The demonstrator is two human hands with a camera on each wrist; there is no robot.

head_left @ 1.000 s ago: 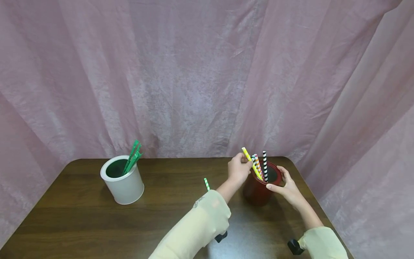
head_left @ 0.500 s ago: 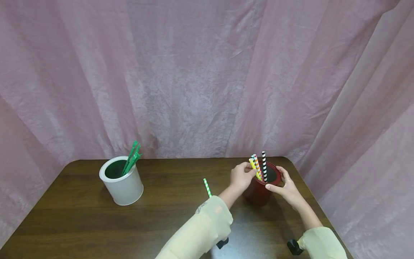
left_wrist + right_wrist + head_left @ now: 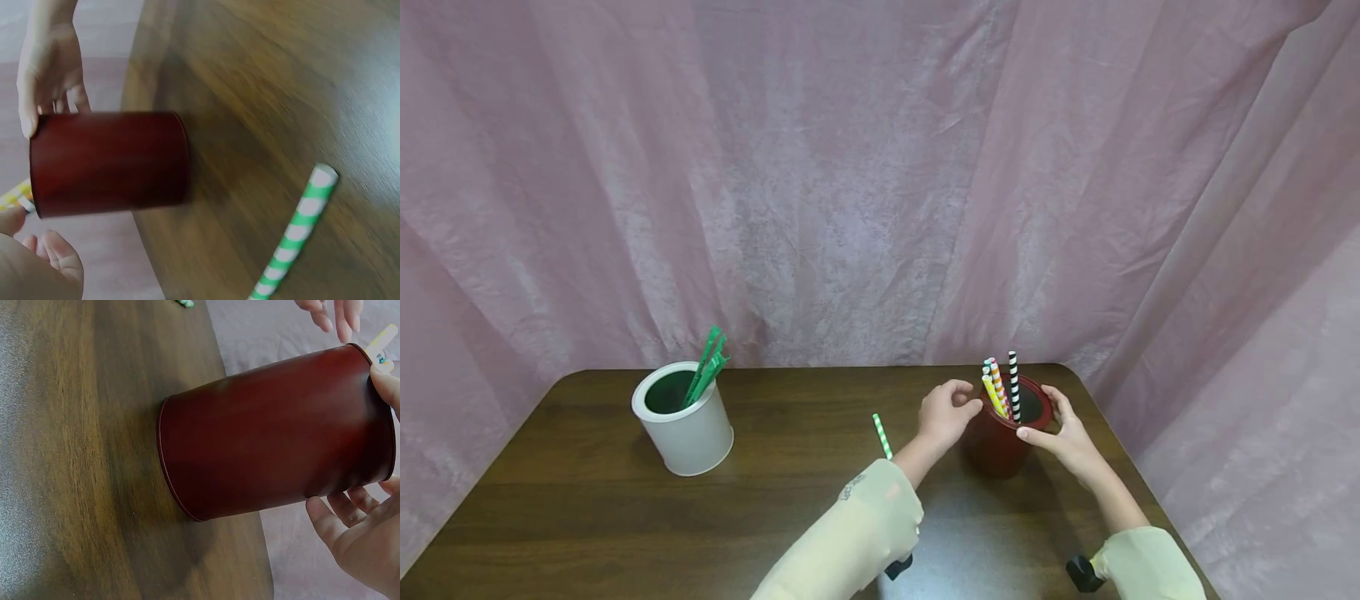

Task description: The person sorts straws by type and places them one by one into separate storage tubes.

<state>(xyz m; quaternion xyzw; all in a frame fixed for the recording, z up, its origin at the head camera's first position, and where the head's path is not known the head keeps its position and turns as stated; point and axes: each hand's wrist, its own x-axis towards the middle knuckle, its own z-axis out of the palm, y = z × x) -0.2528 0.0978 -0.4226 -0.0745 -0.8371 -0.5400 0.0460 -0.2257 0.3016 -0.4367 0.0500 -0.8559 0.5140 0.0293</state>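
Note:
At the right of the head view stands a dark red cylindrical cup (image 3: 996,450). My right hand (image 3: 1075,442) holds it from the right, thumb near the rim and fingers round the far side. Several striped paper straws lean inside, among them a yellow one (image 3: 993,394) and a black-and-white one (image 3: 1014,387). My left hand (image 3: 946,415) is just left of the cup, its loosely bent fingers holding nothing and apart from the straws. A green-and-white striped straw (image 3: 290,240) lies on the table, partly hidden by my left arm in the head view.
A white cylindrical container (image 3: 691,437) stands on the left of the brown wooden table (image 3: 587,508). Several green clip-like plastic pieces (image 3: 706,367) lean in it. A pink curtain (image 3: 842,183) hangs behind the table.
My left hand has lowered the yellow straw into the red cup, let go of it and drawn back left. My right hand has stayed on the cup.

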